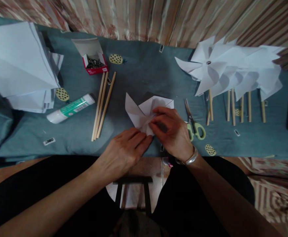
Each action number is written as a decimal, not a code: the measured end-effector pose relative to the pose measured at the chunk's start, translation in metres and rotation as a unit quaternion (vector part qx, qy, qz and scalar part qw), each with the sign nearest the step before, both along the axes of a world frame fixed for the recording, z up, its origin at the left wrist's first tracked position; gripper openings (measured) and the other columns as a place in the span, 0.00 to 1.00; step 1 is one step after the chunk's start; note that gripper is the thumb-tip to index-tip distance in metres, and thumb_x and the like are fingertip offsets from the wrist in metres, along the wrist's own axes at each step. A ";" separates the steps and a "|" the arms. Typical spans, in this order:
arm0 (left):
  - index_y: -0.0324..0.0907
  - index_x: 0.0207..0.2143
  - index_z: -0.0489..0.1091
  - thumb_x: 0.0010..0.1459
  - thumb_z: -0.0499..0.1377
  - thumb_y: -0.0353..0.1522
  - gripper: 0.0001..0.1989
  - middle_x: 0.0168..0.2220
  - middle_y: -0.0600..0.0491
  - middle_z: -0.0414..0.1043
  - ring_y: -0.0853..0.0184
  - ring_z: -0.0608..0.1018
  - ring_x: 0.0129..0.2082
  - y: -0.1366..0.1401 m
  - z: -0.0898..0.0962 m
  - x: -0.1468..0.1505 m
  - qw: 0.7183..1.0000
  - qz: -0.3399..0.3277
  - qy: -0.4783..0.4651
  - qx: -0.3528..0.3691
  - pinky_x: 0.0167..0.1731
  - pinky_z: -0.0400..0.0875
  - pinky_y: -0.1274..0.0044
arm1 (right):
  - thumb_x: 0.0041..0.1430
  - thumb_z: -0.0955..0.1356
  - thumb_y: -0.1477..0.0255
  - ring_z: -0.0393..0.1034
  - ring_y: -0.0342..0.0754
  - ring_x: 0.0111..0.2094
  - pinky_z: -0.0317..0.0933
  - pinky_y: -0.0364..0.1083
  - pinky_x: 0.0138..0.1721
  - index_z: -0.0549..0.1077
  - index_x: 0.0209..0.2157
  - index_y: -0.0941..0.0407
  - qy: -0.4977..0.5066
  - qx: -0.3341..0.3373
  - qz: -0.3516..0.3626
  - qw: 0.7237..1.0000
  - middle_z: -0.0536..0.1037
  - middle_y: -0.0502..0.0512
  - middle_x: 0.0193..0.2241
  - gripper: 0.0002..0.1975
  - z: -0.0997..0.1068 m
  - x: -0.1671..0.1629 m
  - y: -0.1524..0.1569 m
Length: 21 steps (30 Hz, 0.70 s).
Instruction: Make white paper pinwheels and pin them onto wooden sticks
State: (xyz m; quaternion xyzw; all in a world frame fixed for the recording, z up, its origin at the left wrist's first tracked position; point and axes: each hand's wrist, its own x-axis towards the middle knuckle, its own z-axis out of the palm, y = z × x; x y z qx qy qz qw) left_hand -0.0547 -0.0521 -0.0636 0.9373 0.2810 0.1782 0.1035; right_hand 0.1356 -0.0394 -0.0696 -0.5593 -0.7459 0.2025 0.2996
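A white paper sheet folded into a partly formed pinwheel (139, 110) lies on the blue-grey cloth near the table's front edge. My right hand (171, 131), with a silver bangle at the wrist, pinches the paper's folded points at its centre. My left hand (125, 148) rests flat on the cloth, its fingertips pressing the paper's lower edge. Both hands hide the lower half of the paper.
Three wooden sticks (103, 105) and a glue tube (70, 108) lie left of the paper. A red box of pins (94, 64) sits behind them, a stack of white paper (20, 65) at far left. Green-handled scissors (194, 123) lie right. Finished pinwheels on sticks (233, 74) fill the back right.
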 end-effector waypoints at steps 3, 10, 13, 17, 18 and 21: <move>0.31 0.48 0.71 0.64 0.54 0.25 0.11 0.37 0.46 0.76 0.62 0.76 0.37 0.000 -0.001 0.000 1.000 0.004 0.005 -0.005 0.36 0.77 0.71 | 0.58 0.66 0.78 0.70 0.54 0.48 0.66 0.56 0.51 0.75 0.30 0.54 -0.004 -0.004 -0.004 1.000 0.77 0.59 0.45 0.07 0.000 0.000 0.000; 0.31 0.47 0.71 0.64 0.54 0.25 0.11 0.37 0.46 0.76 0.62 0.75 0.37 -0.001 -0.001 0.001 1.000 0.010 0.005 -0.004 0.36 0.76 0.71 | 0.58 0.66 0.79 0.70 0.54 0.48 0.66 0.56 0.51 0.74 0.30 0.55 -0.005 0.002 -0.011 1.000 0.77 0.59 0.45 0.07 -0.001 -0.002 0.000; 0.32 0.47 0.70 0.64 0.54 0.25 0.11 0.37 0.47 0.75 0.63 0.75 0.36 -0.001 -0.001 0.001 1.000 0.012 0.009 -0.003 0.36 0.76 0.72 | 0.59 0.66 0.78 0.70 0.54 0.48 0.66 0.56 0.51 0.74 0.30 0.54 -0.009 0.001 -0.015 1.000 0.77 0.59 0.45 0.07 -0.001 -0.003 -0.001; 0.33 0.47 0.70 0.64 0.53 0.25 0.11 0.37 0.47 0.75 0.63 0.75 0.36 0.000 0.000 0.000 1.000 0.013 0.013 -0.009 0.35 0.76 0.73 | 0.59 0.66 0.78 0.70 0.55 0.49 0.65 0.57 0.52 0.73 0.31 0.54 -0.009 0.003 -0.023 1.000 0.76 0.59 0.46 0.06 -0.002 -0.003 -0.001; 0.33 0.47 0.70 0.65 0.53 0.25 0.11 0.37 0.47 0.75 0.63 0.75 0.36 0.000 0.000 0.000 1.000 0.014 0.012 -0.010 0.35 0.76 0.73 | 0.59 0.66 0.78 0.70 0.55 0.49 0.65 0.57 0.52 0.73 0.32 0.54 -0.008 0.004 -0.026 1.000 0.76 0.59 0.46 0.06 -0.001 -0.003 -0.001; 0.33 0.47 0.71 0.65 0.53 0.25 0.11 0.37 0.47 0.76 0.63 0.75 0.37 0.000 0.000 0.000 1.000 0.013 0.011 -0.017 0.36 0.76 0.72 | 0.59 0.66 0.78 0.69 0.55 0.50 0.65 0.57 0.53 0.73 0.32 0.54 -0.006 0.003 -0.027 1.000 0.76 0.59 0.46 0.05 -0.001 -0.003 -0.002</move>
